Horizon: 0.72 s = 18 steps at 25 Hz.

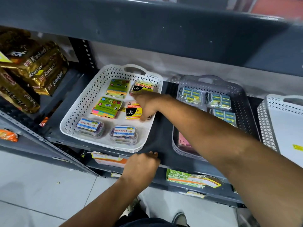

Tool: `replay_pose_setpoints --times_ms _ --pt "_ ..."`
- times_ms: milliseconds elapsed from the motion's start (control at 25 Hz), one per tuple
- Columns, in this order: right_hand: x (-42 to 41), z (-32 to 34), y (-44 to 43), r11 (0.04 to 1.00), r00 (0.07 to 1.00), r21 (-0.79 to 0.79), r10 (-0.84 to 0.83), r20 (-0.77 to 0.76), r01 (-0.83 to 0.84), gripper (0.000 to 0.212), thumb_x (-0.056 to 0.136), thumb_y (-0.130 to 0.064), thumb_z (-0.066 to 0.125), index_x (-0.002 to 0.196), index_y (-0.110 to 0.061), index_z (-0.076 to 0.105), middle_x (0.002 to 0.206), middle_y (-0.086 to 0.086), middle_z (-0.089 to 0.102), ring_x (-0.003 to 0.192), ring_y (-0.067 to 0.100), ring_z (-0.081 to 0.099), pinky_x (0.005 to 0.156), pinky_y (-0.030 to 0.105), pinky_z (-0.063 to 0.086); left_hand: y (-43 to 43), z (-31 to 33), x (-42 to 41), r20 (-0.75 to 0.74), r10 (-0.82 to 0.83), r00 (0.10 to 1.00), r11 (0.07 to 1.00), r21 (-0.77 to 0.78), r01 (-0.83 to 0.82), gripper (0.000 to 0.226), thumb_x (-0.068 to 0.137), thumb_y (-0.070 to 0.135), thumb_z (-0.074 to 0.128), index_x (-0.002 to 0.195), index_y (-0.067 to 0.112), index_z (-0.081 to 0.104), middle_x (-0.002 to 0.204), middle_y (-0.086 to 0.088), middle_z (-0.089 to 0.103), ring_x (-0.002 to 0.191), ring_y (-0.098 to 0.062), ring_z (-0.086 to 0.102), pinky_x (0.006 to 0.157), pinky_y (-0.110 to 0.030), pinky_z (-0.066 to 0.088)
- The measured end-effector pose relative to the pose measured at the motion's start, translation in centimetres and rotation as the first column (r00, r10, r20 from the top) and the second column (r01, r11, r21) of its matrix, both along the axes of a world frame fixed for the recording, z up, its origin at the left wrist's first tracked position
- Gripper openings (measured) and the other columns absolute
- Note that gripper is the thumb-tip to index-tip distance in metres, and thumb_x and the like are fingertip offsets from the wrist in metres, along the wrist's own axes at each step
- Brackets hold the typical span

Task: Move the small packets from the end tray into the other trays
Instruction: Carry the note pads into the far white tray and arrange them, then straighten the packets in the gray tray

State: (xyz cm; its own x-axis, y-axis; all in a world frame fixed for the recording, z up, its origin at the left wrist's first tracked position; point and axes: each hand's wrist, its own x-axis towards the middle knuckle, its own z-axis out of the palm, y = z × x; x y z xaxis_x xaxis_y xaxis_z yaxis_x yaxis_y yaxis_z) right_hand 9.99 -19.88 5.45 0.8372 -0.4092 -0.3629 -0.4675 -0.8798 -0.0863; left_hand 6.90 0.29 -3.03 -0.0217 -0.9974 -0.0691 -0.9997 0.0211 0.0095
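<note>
On the shelf, a hand reaches into the white tray on the left.

The right hand (147,106) lies on the yellow and black packets (133,113) in the white tray (78,110), fingers spread flat; I cannot tell if it grips one. The left hand (141,166) is curled on the near edge of the shelf (161,140), holding no packet. The grey tray (246,102) in the middle has blue packets (220,99). The far right tray (268,122) looks nearly bare, so I think the job is mostly done.
</note>
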Motion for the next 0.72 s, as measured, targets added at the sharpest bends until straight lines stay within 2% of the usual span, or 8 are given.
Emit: replay_pose_setpoints --times_ms 80,120,200,280,360,440,600,720 --pt "-1.8 2.6 -0.1 0.998 0.986 0.044 -0.047 0.157 0.041 0.102 0.067 -0.034 0.081 0.147 -0.008 0.023 0.148 0.014 0.041 0.13 0.029 0.044 0.102 0.025 0.037 0.0 0.0 0.0 0.033 -0.016 0.999 1.0 0.005 0.016 0.021 0.058 0.017 0.075 0.076 0.02 0.066 0.068 0.001 0.067 0.055 -0.021 0.065 0.046 -0.024 0.044" --pt "-3.3 4.2 -0.4 0.996 0.968 0.059 -0.084 0.238 0.072 0.093 0.07 -0.032 0.079 0.146 -0.009 0.029 0.146 0.013 0.044 0.13 0.029 0.045 0.098 0.024 0.037 -0.1 0.1 0.1 0.062 -0.023 0.998 1.0 0.005 0.023 0.018 0.064 0.017 0.071 0.082 0.02 0.067 0.073 0.0 0.068 0.062 -0.024 0.067 0.051 -0.027 0.048" --pt "-7.7 6.7 -1.6 0.985 0.933 0.073 -0.171 0.316 0.156 0.078 0.072 -0.03 0.078 0.139 -0.012 0.042 0.141 0.011 0.051 0.125 0.028 0.051 0.097 0.025 0.039 -0.2 0.5 0.2 0.076 -0.022 0.997 0.999 -0.03 0.024 0.015 0.06 0.016 0.073 0.074 0.02 0.067 0.065 -0.001 0.067 0.054 -0.027 0.065 0.049 -0.029 0.049" --pt "-13.0 7.5 -2.1 0.968 0.951 0.078 -0.248 0.184 0.237 0.079 0.068 -0.031 0.081 0.136 -0.015 0.045 0.14 0.009 0.052 0.122 0.026 0.053 0.103 0.032 0.042 0.0 0.7 0.0 0.065 0.008 0.998 1.0 -0.028 -0.006 0.016 0.051 0.018 0.078 0.061 0.02 0.066 0.052 0.001 0.063 0.042 -0.026 0.06 0.042 -0.026 0.046" --pt "-17.1 6.6 -1.2 0.953 0.958 0.104 -0.277 -0.071 0.283 0.086 0.063 -0.034 0.084 0.137 -0.016 0.044 0.141 0.007 0.051 0.121 0.024 0.053 0.103 0.033 0.044 0.0 0.2 -0.1 0.04 0.039 0.998 0.997 -0.062 -0.037 0.017 0.049 0.017 0.08 0.058 0.02 0.066 0.049 0.002 0.062 0.04 -0.026 0.059 0.041 -0.027 0.045" --pt "-19.3 4.7 0.4 0.954 0.941 0.1 -0.256 -0.219 0.283 0.087 0.062 -0.034 0.084 0.137 -0.017 0.043 0.14 0.006 0.051 0.117 0.023 0.054 0.1 0.032 0.046 0.1 0.0 -0.2 0.017 0.082 0.996 0.993 -0.088 -0.08 0.019 0.048 0.016 0.083 0.057 0.018 0.067 0.048 0.001 0.062 0.04 -0.027 0.059 0.039 -0.029 0.047" --pt "-21.3 0.0 3.3 0.958 0.949 0.028 -0.279 -0.148 0.286 0.059 0.08 -0.006 0.063 0.135 -0.013 0.043 0.136 0.013 0.052 0.117 0.028 0.053 0.097 0.036 0.046 0.2 0.7 -1.1 -0.015 0.135 0.991 0.982 -0.131 -0.136 0.011 0.061 0.021 0.081 0.063 0.018 0.07 0.055 -0.001 0.067 0.047 -0.032 0.062 0.047 -0.03 0.049" --pt "-22.4 0.2 2.9 0.934 0.935 0.052 -0.351 -0.054 0.354 0.081 0.079 -0.003 0.064 0.147 -0.018 0.023 0.152 0.01 0.035 0.133 0.029 0.043 0.105 0.037 0.042 0.3 0.9 -1.3 -0.018 0.138 0.99 0.976 -0.166 -0.139 0.006 0.069 0.022 0.076 0.067 0.019 0.071 0.059 -0.001 0.069 0.052 -0.033 0.063 0.051 -0.03 0.049"
